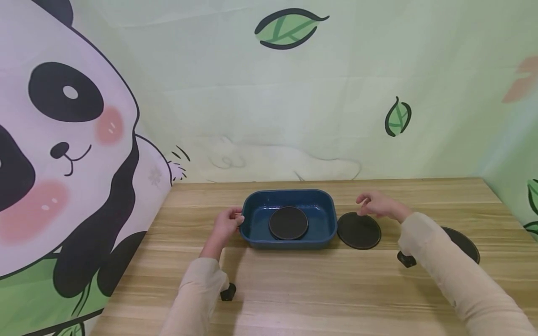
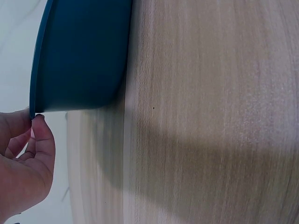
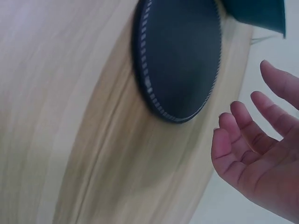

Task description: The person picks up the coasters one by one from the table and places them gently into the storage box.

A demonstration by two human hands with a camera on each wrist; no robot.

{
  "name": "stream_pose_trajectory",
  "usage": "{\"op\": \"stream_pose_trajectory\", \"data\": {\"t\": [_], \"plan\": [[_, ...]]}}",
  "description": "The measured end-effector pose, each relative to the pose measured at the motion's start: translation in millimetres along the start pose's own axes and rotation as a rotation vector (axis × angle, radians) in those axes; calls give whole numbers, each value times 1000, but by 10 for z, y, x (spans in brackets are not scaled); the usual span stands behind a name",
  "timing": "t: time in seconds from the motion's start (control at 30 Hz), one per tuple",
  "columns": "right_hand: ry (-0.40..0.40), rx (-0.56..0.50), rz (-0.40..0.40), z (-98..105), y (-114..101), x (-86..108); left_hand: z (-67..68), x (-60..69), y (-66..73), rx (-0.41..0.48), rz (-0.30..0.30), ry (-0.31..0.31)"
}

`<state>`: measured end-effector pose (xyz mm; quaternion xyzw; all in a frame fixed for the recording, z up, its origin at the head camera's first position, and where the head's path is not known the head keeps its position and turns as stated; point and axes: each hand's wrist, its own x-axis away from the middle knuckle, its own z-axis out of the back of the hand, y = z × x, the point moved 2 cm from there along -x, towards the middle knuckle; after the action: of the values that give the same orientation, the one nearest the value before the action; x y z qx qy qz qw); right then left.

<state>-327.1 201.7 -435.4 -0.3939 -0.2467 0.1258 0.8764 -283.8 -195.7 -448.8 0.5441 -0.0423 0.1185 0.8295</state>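
A blue rectangular baking dish point(image 1: 260, 243) stands on the wooden table, with a round black coaster point(image 1: 288, 223) lying inside it. My left hand point(image 1: 227, 224) pinches the dish's rim at its left end; the left wrist view shows thumb and finger point(image 2: 44, 135) meeting at the rim's edge. To the right of the dish, a second black coaster point(image 1: 359, 232) with white edge stitching lies flat on the table. Over its far right side hovers my right hand point(image 1: 380, 205), fingers loosely bent and apart, holding nothing. In the right wrist view the hand point(image 3: 261, 149) is apart from that coaster point(image 3: 182, 60).
A third black disc point(image 1: 464, 245) lies farther right on the wooden table point(image 1: 294, 289), partly hidden by my right sleeve point(image 1: 445, 275). Behind the table hangs a pale green cloth point(image 1: 235, 112) printed with leaves and a panda.
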Motion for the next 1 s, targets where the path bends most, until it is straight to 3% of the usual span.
{"op": "stream_pose_trajectory", "data": {"t": [0.33, 0.63, 1.0], "plan": [[58, 183, 102, -45, 165, -32, 11, 22, 12, -15, -1, -6], [58, 256, 44, -109, 211, -16, 7, -14, -26, -34, 6, 4], [52, 235, -25, -123, 269, -54, 4, -8, -15, -40, 6, 15]]}}
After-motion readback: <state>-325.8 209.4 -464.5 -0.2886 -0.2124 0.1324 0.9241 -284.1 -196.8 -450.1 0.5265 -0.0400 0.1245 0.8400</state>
